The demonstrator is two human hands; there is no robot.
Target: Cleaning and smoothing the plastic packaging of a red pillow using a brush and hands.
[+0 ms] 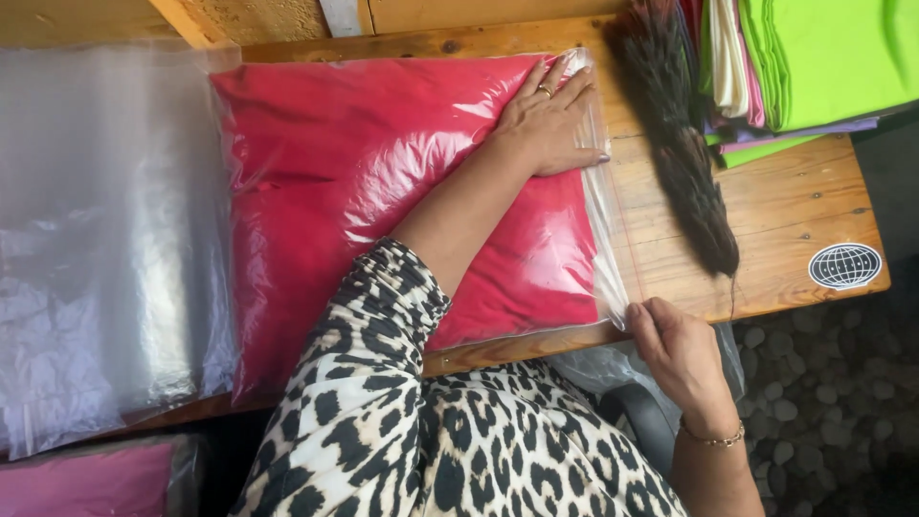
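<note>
**Bag nearly sealed**

My right hand pinches the near corner of the clear plastic zip bag holding folded red cloth on the wooden table. My left hand presses flat, open. Cloth inside; strip probably not fully closed. Beyond: dark feather duster, stacked green fabric.

A stack of clear plastic bags lies at the left end of the wooden table. A dark feathery brush lies on the table's right part, just beside a pile of folded cloths, mostly lime green with white, pink and purple layers. A round globe sticker sits near the table's corner. Grey pebbles cover the ground. A pink bagged bundle shows at lower left.
</note>
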